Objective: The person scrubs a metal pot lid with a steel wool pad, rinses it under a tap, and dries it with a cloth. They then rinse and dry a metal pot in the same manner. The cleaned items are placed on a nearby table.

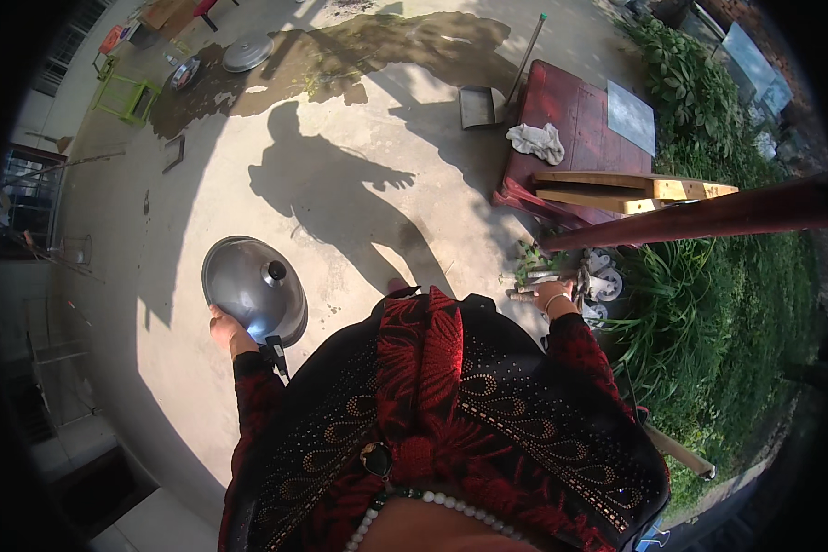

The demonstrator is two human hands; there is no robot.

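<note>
On the left, my left hand (225, 330) grips the near rim of a large domed metal pot lid (254, 286) with a black knob on top. Some of its fingers are hidden under the lid. My right hand (554, 299) is low on the right, beside several white caster-like wheels (602, 281) and short rod-like pieces. Its fingers are curled, but whether it holds anything is unclear. A second domed metal lid (248, 53) lies on the wet part of the concrete floor, near a metal basin (185, 73).
A dark red table (574, 103) bears a crumpled cloth (537, 143). Wooden boards (597, 188) and a red post (697, 215) jut in at the right. A long-handled dustpan (477, 107) stands by the table. A green stool frame (125, 101) is far left; plants (724, 310) grow at right.
</note>
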